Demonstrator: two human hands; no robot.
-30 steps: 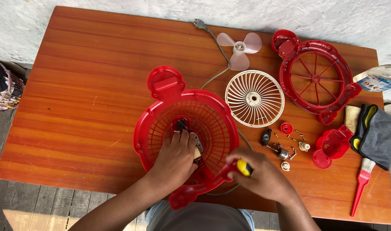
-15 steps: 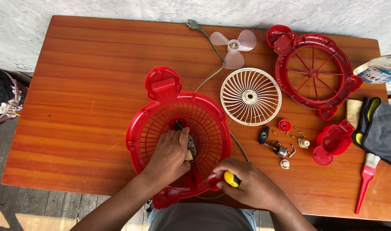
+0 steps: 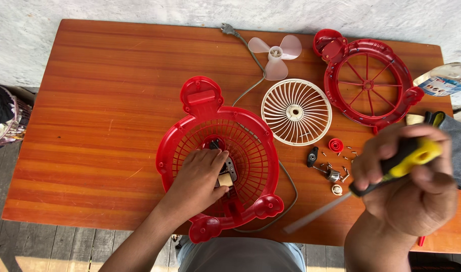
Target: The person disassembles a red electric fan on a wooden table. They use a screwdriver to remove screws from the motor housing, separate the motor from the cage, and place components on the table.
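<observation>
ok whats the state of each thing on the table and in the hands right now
red fan housing: lying flat, opened up, motor exposed
left hand: resting inside the housing on the motor
right hand: raised, gripping the screwdriver
cream grille: detached, lying flat
fan blade: removed, lying loose
red front frame: detached, lying flat
screws and small parts: scattered loose
power plug: unplugged

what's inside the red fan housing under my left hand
Inside the red fan housing, the left hand rests on a small dark motor with a pale block at its end. The palm covers the rest of the motor and its mounting.
</observation>
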